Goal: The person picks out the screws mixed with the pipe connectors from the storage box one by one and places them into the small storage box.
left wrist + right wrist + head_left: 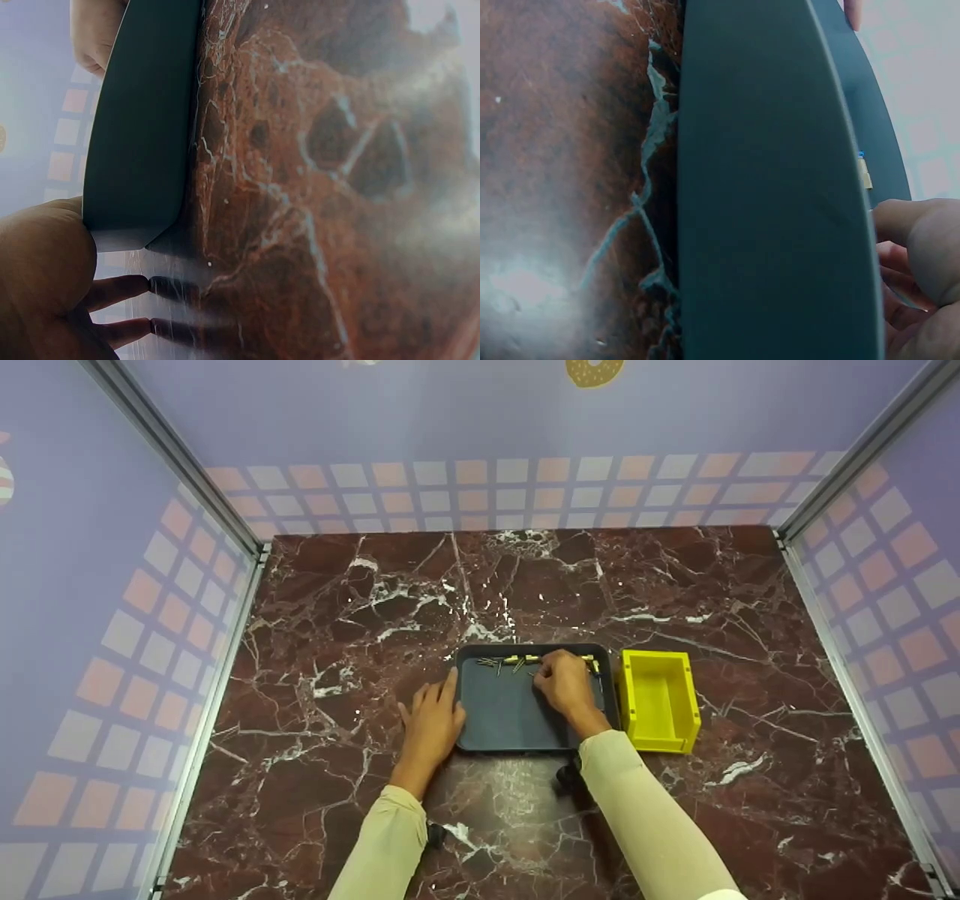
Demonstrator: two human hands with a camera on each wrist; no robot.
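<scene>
A dark grey rectangular tray (510,712) lies on the marbled table. Along its far side is a row of small brass-coloured pieces (517,660), with thin pin-like metal pieces (486,662) at the left end. My left hand (431,716) rests at the tray's left wall, fingers mostly extended and the index finger along the rim. Over the tray's far right part, my right hand (564,682) reaches in with bent fingers, its fingertips down among the small pieces. I cannot tell whether they pinch one. One small brass-coloured piece (865,171) shows beyond the tray wall in the right wrist view.
A yellow open bin (660,701) stands close against the tray's right side. Purple panels with pink and white squares (514,487) enclose the table at the back and both sides. Metal rails (855,705) run along the side edges.
</scene>
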